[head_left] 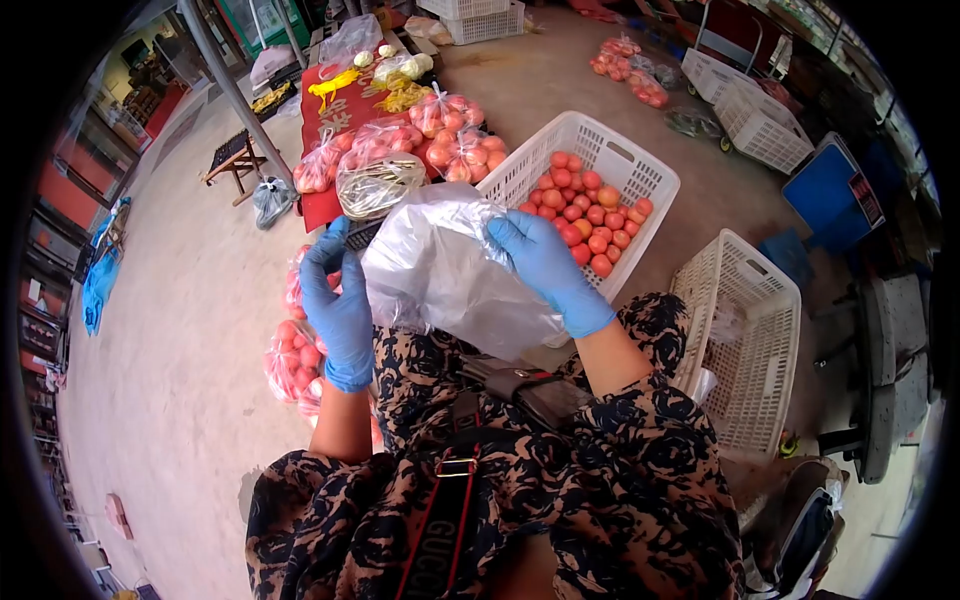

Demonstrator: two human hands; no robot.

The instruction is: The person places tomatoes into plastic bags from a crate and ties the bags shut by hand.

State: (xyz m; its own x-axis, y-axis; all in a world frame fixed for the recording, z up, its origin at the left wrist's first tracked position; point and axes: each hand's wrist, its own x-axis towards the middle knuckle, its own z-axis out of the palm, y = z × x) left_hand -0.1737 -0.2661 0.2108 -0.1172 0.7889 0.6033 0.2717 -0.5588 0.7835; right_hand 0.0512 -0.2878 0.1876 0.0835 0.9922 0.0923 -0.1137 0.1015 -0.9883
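Observation:
A clear plastic bag hangs over my lap, looking empty. My right hand, in a blue glove, pinches its upper right edge. My left hand, also gloved, is at the bag's left side with fingers apart and holds nothing. Beyond my right hand, a white crate contains many loose tomatoes. Behind the bag lies a bundle of pale stalks in plastic, with bagged tomatoes around it on a red cloth.
More bagged tomatoes are on the floor at my left. A second white crate stands at my right, holding some plastic. A metal pole rises at the upper left. Farther off are stacked crates and a cart.

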